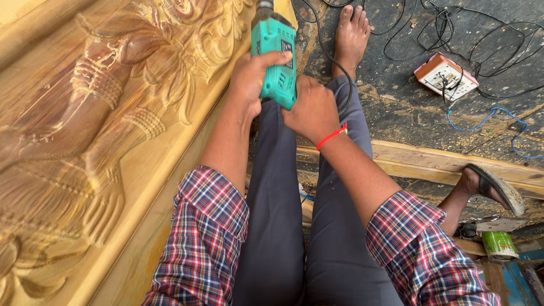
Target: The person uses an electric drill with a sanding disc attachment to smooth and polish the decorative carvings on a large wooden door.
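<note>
A teal power tool (275, 55) is gripped by both of my hands above my lap. My left hand (251, 79) wraps its body from the left, thumb over the top. My right hand (313, 109), with a red thread at the wrist, holds the lower end. The tool's tip points up toward the edge of a large carved wooden panel (96, 130) on my left. A black cord (324, 51) runs from the tool past my leg. The tool's bit is cut off by the top of the frame.
My bare foot (351, 34) rests on the dark floor ahead. A white and orange power strip (445, 76) with tangled black cables and a blue cord (487, 119) lies at right. Another person's sandalled foot (490, 190) rests on a wooden plank (430, 161). A green can (498, 245) lies nearby.
</note>
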